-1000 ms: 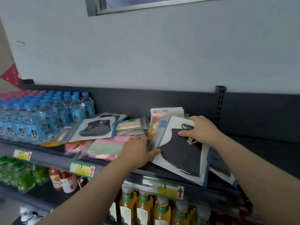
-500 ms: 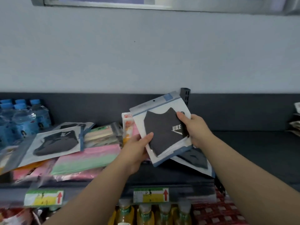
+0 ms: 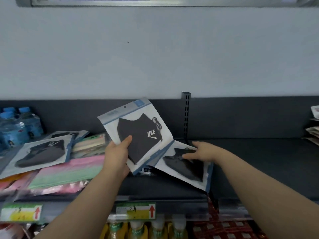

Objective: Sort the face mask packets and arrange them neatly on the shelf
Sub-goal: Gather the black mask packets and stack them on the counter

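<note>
Left hand (image 3: 117, 157) gripped a black mask packet (image 3: 138, 133), held tilted above the shelf (image 3: 259, 161). Right hand (image 3: 202, 150), fingers extended, rested on a second packet (image 3: 186, 168) lying near the shelf's front edge.

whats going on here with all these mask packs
A person is sorting mask packets at a shop shelf. Their left hand grips a raised black mask packet, held up above the shelf. Their right hand lies with straight fingers on a second black mask packet lying flat there. To the left sits an untidy pile of pink and green packets with a third black mask packet on top.
</note>
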